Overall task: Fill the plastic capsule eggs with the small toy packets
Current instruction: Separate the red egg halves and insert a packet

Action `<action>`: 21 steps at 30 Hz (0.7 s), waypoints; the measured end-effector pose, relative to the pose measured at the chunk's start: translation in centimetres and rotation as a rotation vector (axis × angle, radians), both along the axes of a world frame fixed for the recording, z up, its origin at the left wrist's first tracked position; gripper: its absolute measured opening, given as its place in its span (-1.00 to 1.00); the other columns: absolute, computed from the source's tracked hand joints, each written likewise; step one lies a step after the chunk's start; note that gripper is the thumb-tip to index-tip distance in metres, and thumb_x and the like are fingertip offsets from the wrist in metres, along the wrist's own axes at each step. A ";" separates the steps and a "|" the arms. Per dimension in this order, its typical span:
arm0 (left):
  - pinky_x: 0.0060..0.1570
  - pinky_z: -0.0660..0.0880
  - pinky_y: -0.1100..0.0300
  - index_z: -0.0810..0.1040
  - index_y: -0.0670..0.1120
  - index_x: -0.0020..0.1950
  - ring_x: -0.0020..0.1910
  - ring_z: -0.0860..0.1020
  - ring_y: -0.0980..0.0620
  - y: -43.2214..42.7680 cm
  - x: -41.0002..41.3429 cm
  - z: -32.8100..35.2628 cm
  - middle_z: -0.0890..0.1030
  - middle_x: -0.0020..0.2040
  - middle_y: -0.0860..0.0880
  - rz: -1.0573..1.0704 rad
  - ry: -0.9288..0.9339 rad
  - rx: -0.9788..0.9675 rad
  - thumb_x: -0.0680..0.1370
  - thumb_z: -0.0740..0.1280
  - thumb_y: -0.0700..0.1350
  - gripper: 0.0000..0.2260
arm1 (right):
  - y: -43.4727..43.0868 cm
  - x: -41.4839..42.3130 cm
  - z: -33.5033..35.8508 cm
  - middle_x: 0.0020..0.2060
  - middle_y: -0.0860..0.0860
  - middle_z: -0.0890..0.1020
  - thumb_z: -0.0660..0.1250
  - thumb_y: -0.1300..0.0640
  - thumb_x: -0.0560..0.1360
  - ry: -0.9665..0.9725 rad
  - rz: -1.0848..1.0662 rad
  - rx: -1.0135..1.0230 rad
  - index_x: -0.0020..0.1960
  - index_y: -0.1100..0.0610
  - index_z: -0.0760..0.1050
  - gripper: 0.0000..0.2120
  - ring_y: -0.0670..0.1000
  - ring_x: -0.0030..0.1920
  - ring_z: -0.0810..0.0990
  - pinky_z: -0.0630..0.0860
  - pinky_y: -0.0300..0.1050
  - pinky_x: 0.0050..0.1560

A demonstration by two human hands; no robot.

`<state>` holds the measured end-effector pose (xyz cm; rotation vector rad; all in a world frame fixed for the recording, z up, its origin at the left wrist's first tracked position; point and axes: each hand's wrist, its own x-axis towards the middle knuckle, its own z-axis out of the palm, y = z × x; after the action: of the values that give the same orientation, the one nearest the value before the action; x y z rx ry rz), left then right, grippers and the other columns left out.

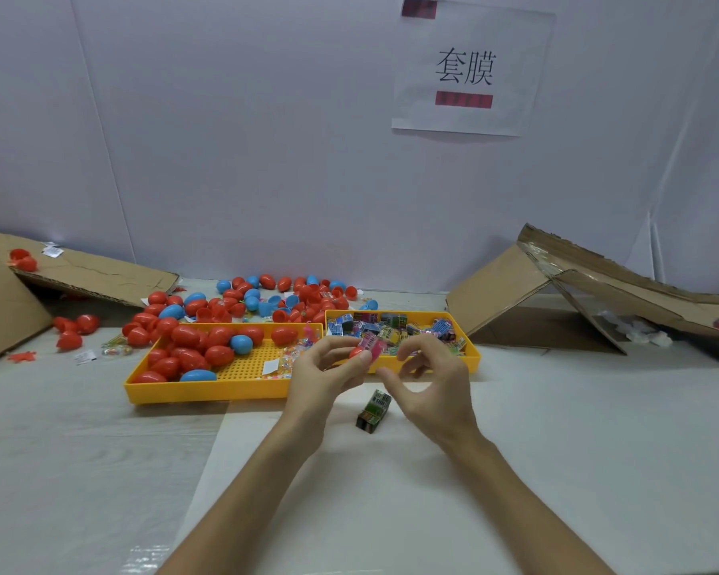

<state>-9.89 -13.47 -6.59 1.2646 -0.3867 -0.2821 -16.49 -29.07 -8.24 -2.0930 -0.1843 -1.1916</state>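
Observation:
My left hand (328,369) pinches a red capsule egg half (355,352) with a pink toy packet (372,346) poking out of it. My right hand (430,375) hovers just right of the packet, fingers curled and apart, holding nothing that I can see. A dark green toy packet (373,410) lies on the table below both hands. The left yellow tray (208,390) holds several red and blue eggs (219,355). The right yellow tray (472,350) is full of small toy packets (395,325).
Many loose red and blue eggs (266,300) are heaped behind the trays against the white wall. Torn cardboard flaps stand at far left (79,276) and at right (557,292). Small sachets (115,348) lie left of the trays.

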 end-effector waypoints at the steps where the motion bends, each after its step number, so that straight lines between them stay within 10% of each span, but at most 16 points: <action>1: -0.13 0.62 0.22 0.65 -0.13 0.10 -0.05 0.72 -0.03 0.0 -0.1 0.0 0.73 -0.06 -0.06 -0.013 0.018 -0.029 0.38 0.55 -0.06 -0.66 | 0.2 0.0 -0.1 -0.12 -0.11 0.57 0.59 0.06 0.38 0.006 0.008 -0.024 -0.01 0.03 0.48 -0.68 -0.10 -0.22 0.62 0.55 -0.28 -0.23; 21: 0.04 0.65 0.13 0.54 -0.25 0.28 0.18 0.66 -0.16 0.3 -0.6 0.2 0.67 0.18 -0.26 -0.286 0.316 -0.272 0.57 0.39 -0.13 -0.67 | 1.5 0.0 -0.2 -0.02 0.01 0.62 0.56 0.24 0.43 -0.086 -0.052 -0.167 0.14 0.18 0.58 -0.69 -0.13 -0.06 0.61 0.60 -0.23 -0.01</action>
<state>-10.48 -13.14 -6.42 0.8783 -0.3205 -0.6417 -16.46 -27.61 -8.46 -2.2029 -0.2795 -1.3387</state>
